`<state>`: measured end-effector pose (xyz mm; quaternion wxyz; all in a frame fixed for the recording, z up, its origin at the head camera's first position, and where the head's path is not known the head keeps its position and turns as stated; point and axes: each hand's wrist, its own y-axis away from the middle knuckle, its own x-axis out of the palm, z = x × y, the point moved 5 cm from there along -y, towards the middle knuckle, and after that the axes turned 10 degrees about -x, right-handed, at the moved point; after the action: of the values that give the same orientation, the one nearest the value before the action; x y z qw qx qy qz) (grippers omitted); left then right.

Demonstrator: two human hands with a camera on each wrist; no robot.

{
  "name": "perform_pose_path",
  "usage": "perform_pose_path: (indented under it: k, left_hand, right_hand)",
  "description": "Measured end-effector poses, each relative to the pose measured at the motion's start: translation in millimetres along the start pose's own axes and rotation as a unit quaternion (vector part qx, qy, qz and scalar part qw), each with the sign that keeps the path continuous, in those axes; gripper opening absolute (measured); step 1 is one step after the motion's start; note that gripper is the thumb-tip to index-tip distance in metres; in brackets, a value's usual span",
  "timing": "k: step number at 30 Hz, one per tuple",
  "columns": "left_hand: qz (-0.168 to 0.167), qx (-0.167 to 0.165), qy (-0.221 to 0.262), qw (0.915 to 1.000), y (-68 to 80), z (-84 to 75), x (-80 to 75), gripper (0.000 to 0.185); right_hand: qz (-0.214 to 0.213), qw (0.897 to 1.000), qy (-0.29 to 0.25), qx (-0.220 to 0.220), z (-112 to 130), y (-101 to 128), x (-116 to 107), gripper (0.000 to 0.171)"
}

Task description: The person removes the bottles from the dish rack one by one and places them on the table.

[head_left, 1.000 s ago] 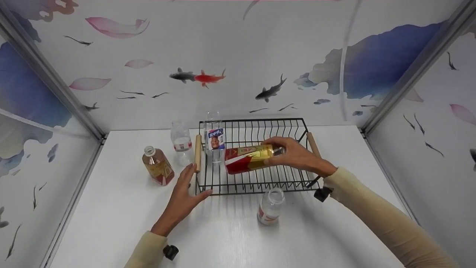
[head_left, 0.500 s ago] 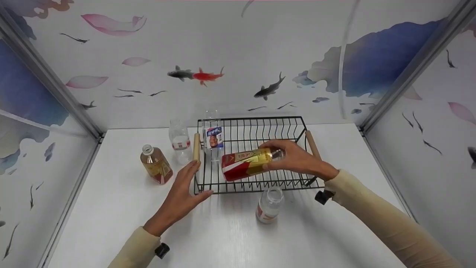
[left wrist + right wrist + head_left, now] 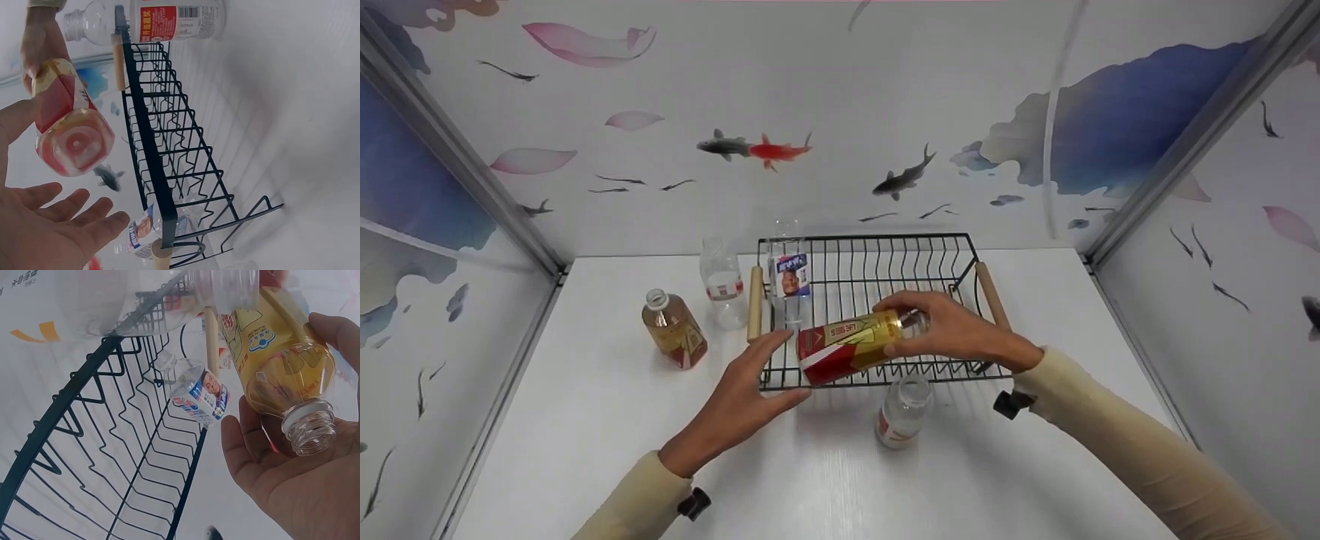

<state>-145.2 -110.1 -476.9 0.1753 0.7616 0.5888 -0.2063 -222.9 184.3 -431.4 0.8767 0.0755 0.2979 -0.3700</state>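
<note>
Item: red-and-gold labelled bottle (image 3: 849,346), uncapped, lying nearly horizontal in the air over the front half of the black wire rack (image 3: 877,259), neck toward 3 o'clock and base toward 9 o'clock, tilted slightly down at the base end. Held by the right hand (image 3: 952,330), whose fingers and thumb wrap the shoulder and neck end; the right wrist view shows the open threaded mouth lying against the palm. Left hand (image 3: 746,401): fingers straight and spread, palm turned toward the bottle's base, gripping nothing; it sits at the rack's front-left corner, just beside the base, and whether a fingertip touches the rack wire or the bottle cannot be told. In the left wrist view the round red-and-white base of the bottle hangs just above the open palm, apart from it. Rack: black wire, with a wooden handle at each short side, standing on the white table (image 3: 585,420) at about 12 o'clock from the person. Contents: one clear bottle with a blue-and-white label (image 3: 789,274), upright in the rack's far-left corner. Outside the rack: a clear bottle with a red-and-white label (image 3: 721,283) just left of the left wooden handle; an uncapped amber bottle with a red label (image 3: 673,330) further toward 9 o'clock; a small clear uncapped bottle (image 3: 901,412) standing on the table just in front of the rack's front edge, below the right hand. Both arms wear pale cream sleeves.
</note>
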Motion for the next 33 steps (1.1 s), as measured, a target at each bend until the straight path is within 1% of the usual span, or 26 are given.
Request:
perform_pose_path:
  k: [5, 8, 13, 15, 20, 23, 29, 33]
  left_hand:
    - [0.016, 0.014, 0.003, 0.9998, -1.7, -13.1, 3.4, 0.086]
    - [0.028, 0.020, 0.004, 0.9994, -3.2, -19.5, 6.1, 0.085]
    - [0.055, 0.013, -0.004, 0.9984, -3.6, -25.5, 13.3, 0.085]
    - [0.063, 0.016, -0.006, 0.9979, -3.0, -27.9, 16.0, 0.085]
    - [0.074, 0.026, -0.008, 0.9969, -1.5, -33.5, 22.1, 0.083]
    - [0.079, 0.026, -0.011, 0.9965, -0.4, -36.7, 24.8, 0.080]
    - [0.084, 0.027, -0.038, 0.9953, 2.2, -43.2, 28.5, 0.076]
    - [0.093, 0.023, -0.052, 0.9940, 2.8, -44.8, 31.3, 0.074]
  right_hand:
    - [0.013, 1.000, 0.006, -0.012, 6.4, 0.3, 3.5, 0.061]
    - [0.023, 1.000, -0.001, -0.014, 10.8, 1.6, 6.2, 0.060]
    - [0.041, 0.999, -0.004, -0.020, 19.1, 3.3, 13.1, 0.059]
    - [0.049, 0.998, 0.000, -0.026, 22.5, 3.4, 16.2, 0.059]
    - [0.073, 0.996, 0.007, -0.051, 30.8, 2.9, 24.1, 0.057]
    - [0.086, 0.994, 0.015, -0.065, 33.7, 3.0, 27.8, 0.058]
    - [0.095, 0.991, 0.025, -0.089, 38.4, 3.1, 32.0, 0.057]
    - [0.102, 0.988, 0.030, -0.107, 42.2, 2.5, 34.9, 0.057]
